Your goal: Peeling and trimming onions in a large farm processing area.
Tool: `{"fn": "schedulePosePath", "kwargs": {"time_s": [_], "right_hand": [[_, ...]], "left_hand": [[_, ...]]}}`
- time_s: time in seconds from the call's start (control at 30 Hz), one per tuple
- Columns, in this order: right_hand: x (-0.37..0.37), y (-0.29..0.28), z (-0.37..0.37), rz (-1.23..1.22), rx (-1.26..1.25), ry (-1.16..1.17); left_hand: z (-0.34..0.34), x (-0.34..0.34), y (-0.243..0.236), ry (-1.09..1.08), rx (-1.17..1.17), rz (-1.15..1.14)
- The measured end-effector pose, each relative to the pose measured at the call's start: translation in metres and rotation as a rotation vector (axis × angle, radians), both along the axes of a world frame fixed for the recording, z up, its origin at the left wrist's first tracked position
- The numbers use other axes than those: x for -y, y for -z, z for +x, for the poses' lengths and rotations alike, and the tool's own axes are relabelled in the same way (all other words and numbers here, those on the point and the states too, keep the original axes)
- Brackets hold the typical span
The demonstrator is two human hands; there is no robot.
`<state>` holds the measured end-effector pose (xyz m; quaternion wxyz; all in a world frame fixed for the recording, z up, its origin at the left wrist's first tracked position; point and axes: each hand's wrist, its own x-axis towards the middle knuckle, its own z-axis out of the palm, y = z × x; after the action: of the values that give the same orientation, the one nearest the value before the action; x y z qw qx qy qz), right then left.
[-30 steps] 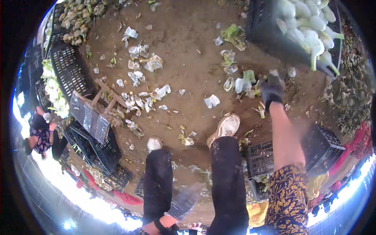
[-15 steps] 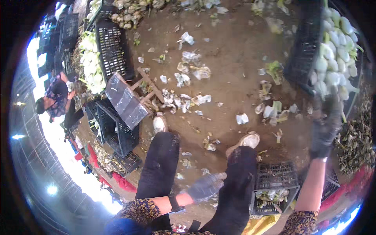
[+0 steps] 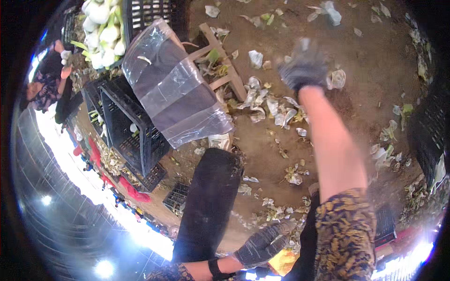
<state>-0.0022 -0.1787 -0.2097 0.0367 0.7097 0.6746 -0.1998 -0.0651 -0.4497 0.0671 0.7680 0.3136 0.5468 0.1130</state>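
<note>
My left hand (image 3: 265, 244), in a grey glove and with a dark band on its wrist, rests low between my legs. Its fingers stretch out to the right, and I see nothing in them. My right hand (image 3: 304, 68), also in a grey glove, reaches far out over the brown floor. Motion smears its fingers; a pale spot shows at their tips, too blurred to name. Right beside it lies a whitish curled peel (image 3: 336, 79). Left of that hand, a low wooden stool (image 3: 224, 58) has a seat covered in dark sheeting and clear plastic (image 3: 176, 89).
White bulbs with green stems (image 3: 103, 33) fill a spot at the upper left, beside a black crate (image 3: 154, 14). Black crates (image 3: 126, 124) stand left of the stool. Another dark crate (image 3: 429, 126) is at the right edge. Peels (image 3: 281, 112) litter the floor. A person (image 3: 47, 86) works at far left.
My right hand has moved from the crate of white bulbs at the right to over the floor near the stool. The view has swung left and closer to the stool. My left hand stays low.
</note>
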Motion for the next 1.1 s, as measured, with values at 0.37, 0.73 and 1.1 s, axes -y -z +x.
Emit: {"fn": "schedulePosePath", "kwargs": {"time_s": [0.37, 0.73, 1.1], "right_hand": [[0.302, -0.074, 0.158, -0.631, 0.33, -0.114], [0.221, 0.055, 0.362, -0.481, 0.061, 0.496], [0.497, -0.099, 0.238, -0.514, 0.229, 0.539]], "left_hand": [[-0.034, 0.012, -0.01, 0.245, 0.094, -0.236], [0.012, 0.019, -0.031, 0.134, 0.042, -0.377], [0.026, 0.094, -0.005, 0.576, -0.071, -0.196]]}}
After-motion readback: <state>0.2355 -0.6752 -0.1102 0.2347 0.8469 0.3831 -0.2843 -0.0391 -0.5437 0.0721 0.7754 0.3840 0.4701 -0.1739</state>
